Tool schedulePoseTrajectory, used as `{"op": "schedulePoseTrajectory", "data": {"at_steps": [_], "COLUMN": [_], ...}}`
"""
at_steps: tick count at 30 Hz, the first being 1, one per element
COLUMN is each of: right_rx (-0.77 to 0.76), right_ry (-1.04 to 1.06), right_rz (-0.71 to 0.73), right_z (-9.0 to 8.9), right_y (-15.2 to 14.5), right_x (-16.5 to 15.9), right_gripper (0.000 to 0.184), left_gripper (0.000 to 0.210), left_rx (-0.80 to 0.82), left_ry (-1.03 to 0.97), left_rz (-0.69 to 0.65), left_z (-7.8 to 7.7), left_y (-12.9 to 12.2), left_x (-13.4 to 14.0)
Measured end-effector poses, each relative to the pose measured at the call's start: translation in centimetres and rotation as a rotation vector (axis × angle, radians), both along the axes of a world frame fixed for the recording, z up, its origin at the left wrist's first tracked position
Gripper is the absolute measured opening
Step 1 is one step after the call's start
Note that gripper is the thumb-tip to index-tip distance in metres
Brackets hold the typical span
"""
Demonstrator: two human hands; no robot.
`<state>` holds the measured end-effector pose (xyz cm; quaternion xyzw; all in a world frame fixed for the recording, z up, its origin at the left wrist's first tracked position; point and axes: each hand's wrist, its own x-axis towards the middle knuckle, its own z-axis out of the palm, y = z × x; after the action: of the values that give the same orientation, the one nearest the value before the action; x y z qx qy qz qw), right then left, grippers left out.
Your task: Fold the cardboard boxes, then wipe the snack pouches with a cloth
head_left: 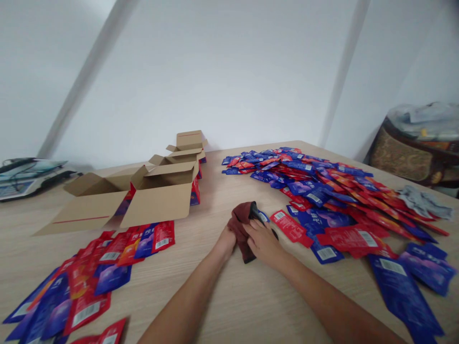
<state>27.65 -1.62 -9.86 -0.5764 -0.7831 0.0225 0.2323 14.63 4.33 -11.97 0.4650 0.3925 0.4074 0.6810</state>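
Observation:
Both hands are on a brown cloth [241, 220] with a dark edge or backing, bunched up just above the table. My left hand [226, 241] is closed around its left side, with the fingertips hidden in the folds. On the right side, my right hand [263, 239] grips the cloth, its fingers bent over the front. Part of a blue sachet [264, 216] shows just behind the right hand. A red sachet [291, 228] with a white barcode label lies flat to the right of that hand.
A large pile of red and blue sachets [311, 179] spreads across the right side. Open cardboard boxes [158, 205] stand in a row at left, with more sachets [86, 282] in front. A grey cloth [425, 203], a brown patterned bag [401, 148] and a flat device [28, 177] sit farther out.

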Motion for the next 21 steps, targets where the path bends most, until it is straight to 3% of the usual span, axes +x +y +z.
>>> {"op": "schedulePoseTrajectory", "data": {"at_steps": [4,7,9,13,15,21], "right_rx": [-0.117,-0.113,-0.073,0.02,0.026,-0.073], "right_ry": [-0.075,-0.109,-0.102,-0.09,-0.099,-0.151], "right_rz": [-0.241,-0.367,-0.334,-0.044,-0.018,-0.308], "right_z": [0.2,0.2,0.2,-0.1,-0.2,0.4], "right_y": [2.1,2.8,2.1,-0.5,-0.8,1.7], "right_x": [2.1,3.6,2.9,-0.8,-1.5,1.9], "right_gripper": [0.044,0.043,0.047,0.046,0.044,0.039], "left_gripper": [0.022,0.022,0.021,0.019,0.02,0.023], "left_rx": [-0.137,-0.17,-0.174,-0.15,-0.141,-0.203], "left_ry": [0.002,-0.043,-0.049,-0.067,-0.074,-0.061], "left_rz": [-0.167,-0.232,-0.212,-0.069,-0.032,-0.143], "left_z": [0.9,1.4,1.5,1.4,1.3,1.3], "left_y": [-0.1,-0.1,-0.2,-0.4,-0.4,-0.3], "left_x": [-1.0,-1.5,-1.6,-1.2,-1.0,-1.4]}}
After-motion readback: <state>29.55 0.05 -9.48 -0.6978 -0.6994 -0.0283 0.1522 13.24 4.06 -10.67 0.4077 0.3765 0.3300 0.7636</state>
